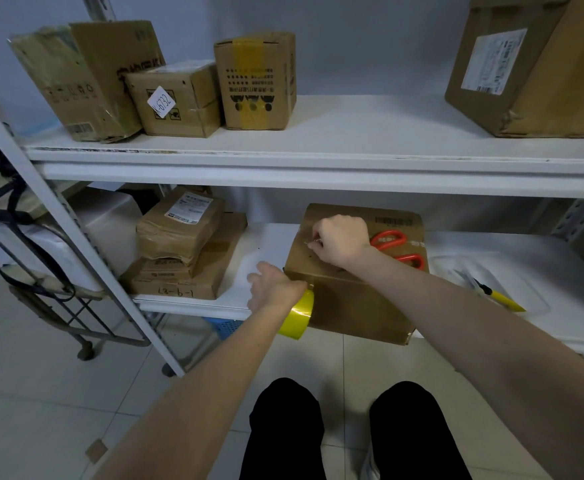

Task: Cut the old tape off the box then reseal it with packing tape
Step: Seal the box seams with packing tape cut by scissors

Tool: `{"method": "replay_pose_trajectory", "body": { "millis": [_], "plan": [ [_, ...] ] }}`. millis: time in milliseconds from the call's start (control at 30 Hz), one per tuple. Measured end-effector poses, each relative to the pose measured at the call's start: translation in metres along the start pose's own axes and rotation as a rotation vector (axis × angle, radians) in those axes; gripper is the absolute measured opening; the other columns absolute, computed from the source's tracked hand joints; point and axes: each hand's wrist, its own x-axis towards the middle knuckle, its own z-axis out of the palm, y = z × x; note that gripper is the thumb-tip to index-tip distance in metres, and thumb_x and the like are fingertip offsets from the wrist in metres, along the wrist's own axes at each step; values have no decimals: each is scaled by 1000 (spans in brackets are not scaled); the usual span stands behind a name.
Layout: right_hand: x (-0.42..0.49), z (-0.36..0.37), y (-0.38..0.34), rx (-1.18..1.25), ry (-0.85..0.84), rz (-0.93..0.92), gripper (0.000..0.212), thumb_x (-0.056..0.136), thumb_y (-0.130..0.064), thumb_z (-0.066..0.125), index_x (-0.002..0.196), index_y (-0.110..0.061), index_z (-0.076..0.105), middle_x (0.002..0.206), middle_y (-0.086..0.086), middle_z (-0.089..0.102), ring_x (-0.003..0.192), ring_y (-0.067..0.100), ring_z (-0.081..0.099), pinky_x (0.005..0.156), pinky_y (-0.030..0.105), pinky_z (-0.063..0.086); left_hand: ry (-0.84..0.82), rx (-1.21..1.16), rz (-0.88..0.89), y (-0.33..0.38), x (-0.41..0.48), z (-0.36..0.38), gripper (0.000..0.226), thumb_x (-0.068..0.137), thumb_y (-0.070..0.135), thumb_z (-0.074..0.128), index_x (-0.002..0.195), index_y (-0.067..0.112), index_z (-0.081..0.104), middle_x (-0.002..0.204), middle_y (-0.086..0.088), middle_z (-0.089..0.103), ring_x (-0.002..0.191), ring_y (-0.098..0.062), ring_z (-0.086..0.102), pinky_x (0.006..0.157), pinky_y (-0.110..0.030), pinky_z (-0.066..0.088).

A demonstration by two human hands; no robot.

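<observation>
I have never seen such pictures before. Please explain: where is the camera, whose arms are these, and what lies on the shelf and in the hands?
There is no machine here. A person wears one camera on the head, so you look forward and down along their own bare arms. They face a white shelf. On its lower board lies a brown box, with red-handled scissors on top. The right hand rests on the box and pinches a thin strip, probably tape. The left hand is at the box's left corner, with a roll of yellow tape at its wrist. Whether it grips the roll I cannot tell. Further right, a yellow knife lies in a clear tray.
</observation>
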Motion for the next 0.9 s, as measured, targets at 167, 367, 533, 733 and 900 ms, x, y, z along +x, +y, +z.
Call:
{"method": "replay_pose_trajectory", "body": {
  "millis": [167,367,533,733,900],
  "plan": [
    [-2,-2,-3,-56,-10,-6,30,92,-46,54,97,-20,68,91,2,67,88,25,64,64,30,39,145,311,561,2,-2,-6,42,88,15,53,128,29,55,140,4,46,138,-25,24,113,-46,26],
    [1,-6,-9,-141,-16,-4,38,90,-47,57,107,-15,67,120,9,57,105,27,58,68,33,42,133,479,623,4,0,-8,37,90,12,53,122,29,62,137,6,53,144,-23,17,117,-51,10],
    [5,-25,6,-129,-35,94,61,85,-39,69,132,-9,45,128,10,52,113,29,55,77,39,49,100,448,599,6,0,-9,38,90,12,55,125,26,60,137,4,53,144,-23,18,118,-50,11],
    [-25,-9,6,81,-189,-228,49,86,-7,42,125,-28,63,124,6,65,109,30,60,90,37,50,89,431,608,6,2,-8,38,88,10,54,122,26,62,134,3,55,143,-25,19,117,-51,16],
    [-18,5,3,-17,-350,-223,50,95,-25,27,142,-26,42,149,3,44,129,30,47,111,42,31,73,447,601,2,2,-8,44,86,8,51,125,28,60,133,1,56,140,-27,23,115,-50,22]
  ]
}}
